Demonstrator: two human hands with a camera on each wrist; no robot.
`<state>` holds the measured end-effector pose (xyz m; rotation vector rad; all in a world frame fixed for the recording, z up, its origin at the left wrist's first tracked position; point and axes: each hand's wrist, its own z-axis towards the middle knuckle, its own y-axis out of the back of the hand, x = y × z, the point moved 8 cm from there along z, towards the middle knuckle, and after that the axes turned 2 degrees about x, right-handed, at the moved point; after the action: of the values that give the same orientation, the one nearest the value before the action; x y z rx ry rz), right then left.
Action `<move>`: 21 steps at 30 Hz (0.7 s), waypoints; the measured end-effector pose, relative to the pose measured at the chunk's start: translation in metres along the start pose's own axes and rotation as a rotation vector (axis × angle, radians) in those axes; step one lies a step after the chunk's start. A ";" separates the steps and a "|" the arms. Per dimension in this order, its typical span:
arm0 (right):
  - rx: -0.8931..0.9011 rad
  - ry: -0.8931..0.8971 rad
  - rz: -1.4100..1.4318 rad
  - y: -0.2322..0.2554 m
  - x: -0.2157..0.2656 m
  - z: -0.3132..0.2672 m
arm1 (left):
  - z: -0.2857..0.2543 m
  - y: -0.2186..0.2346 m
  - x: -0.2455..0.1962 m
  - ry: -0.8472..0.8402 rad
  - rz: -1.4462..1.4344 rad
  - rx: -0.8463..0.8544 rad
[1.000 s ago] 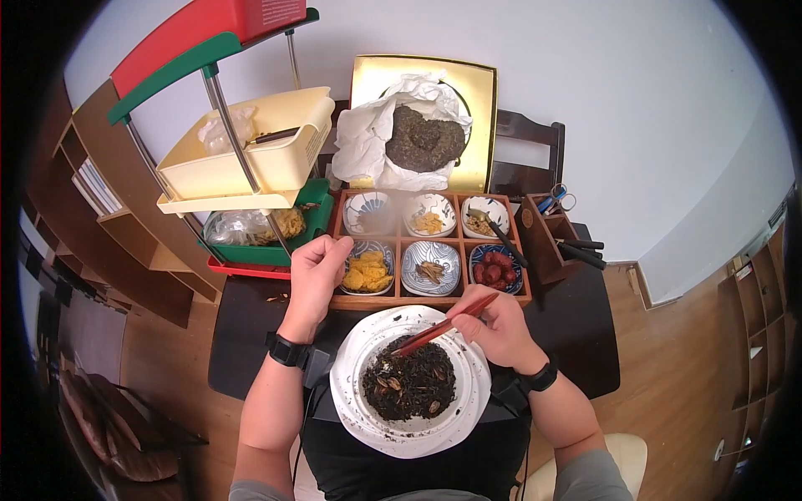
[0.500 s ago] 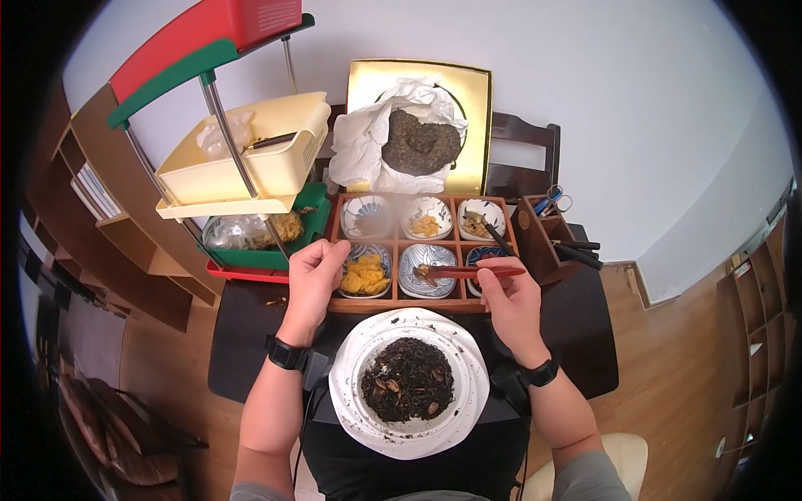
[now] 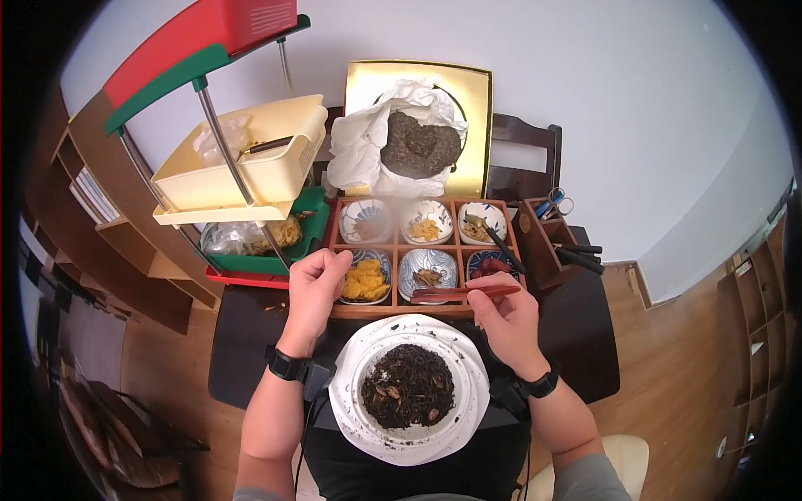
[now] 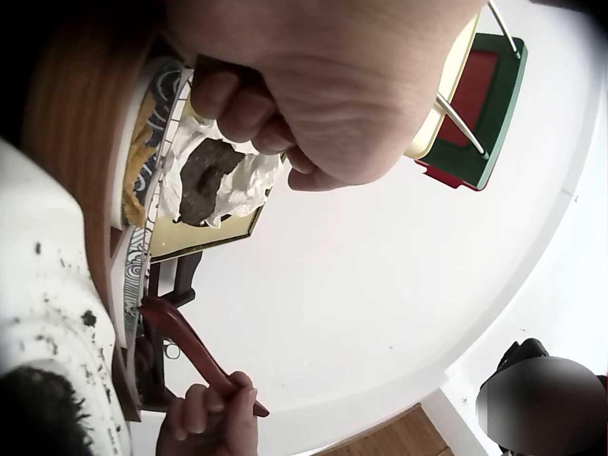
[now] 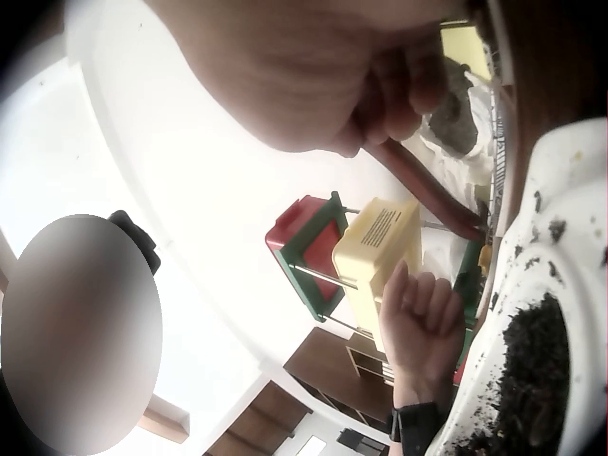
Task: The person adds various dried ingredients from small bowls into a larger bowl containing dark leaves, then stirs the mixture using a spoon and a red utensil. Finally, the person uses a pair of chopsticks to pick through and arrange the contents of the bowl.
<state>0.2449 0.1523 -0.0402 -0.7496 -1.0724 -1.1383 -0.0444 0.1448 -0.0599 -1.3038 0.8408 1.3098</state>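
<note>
My right hand (image 3: 511, 321) grips reddish wooden tongs (image 3: 443, 295), their tips over the near edge of the middle front dish (image 3: 428, 260), which holds dried brown pieces. Below the tongs stands a white bowl (image 3: 347, 405) of dark loose tea leaves (image 3: 409, 380) with a few brown pieces on top. My left hand (image 3: 317, 288) is curled into a fist with nothing in it, beside the dish of yellow dried petals (image 3: 366, 280). In the left wrist view its curled fingers (image 4: 249, 112) show near the wooden divided box (image 3: 372, 311).
Back dishes hold yellow bits (image 3: 426, 229) and pieces with a dark-handled scoop (image 3: 501, 246); dark red dried fruit (image 3: 487, 265) lies front right. Behind stands a gold box lid (image 3: 476, 125) with a wrapped dark tea cake (image 3: 422, 144). A tiered rack (image 3: 225, 213) rises left, a wooden tool holder (image 3: 541, 242) right.
My right hand has moved the tongs from the bowl of tea leaves up to the middle front dish, then slightly back toward me. The left hand has stayed nearly still.
</note>
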 end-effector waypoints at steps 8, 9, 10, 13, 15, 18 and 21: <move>-0.109 0.019 -0.068 0.015 -0.001 0.001 | -0.004 -0.005 -0.002 0.017 0.017 0.013; -0.086 -0.002 -0.027 0.014 -0.002 0.001 | -0.004 -0.006 -0.003 0.019 0.017 0.011; -0.062 -0.024 0.015 0.012 -0.003 0.000 | -0.004 -0.006 -0.003 0.011 0.020 0.011; 0.078 -0.099 0.136 0.002 -0.003 -0.001 | -0.004 -0.007 -0.002 0.002 0.022 0.011; 0.217 -0.100 0.160 -0.008 0.000 -0.002 | -0.005 -0.006 -0.004 0.011 0.013 0.014; 0.480 -0.011 0.074 -0.029 0.007 -0.007 | -0.005 -0.005 -0.003 0.022 0.005 0.016; 0.687 -0.066 0.020 -0.048 0.013 -0.017 | -0.004 -0.004 -0.002 0.019 -0.010 0.019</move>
<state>0.2042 0.1196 -0.0359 -0.2509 -1.3984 -0.6549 -0.0398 0.1417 -0.0581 -1.3063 0.8572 1.2808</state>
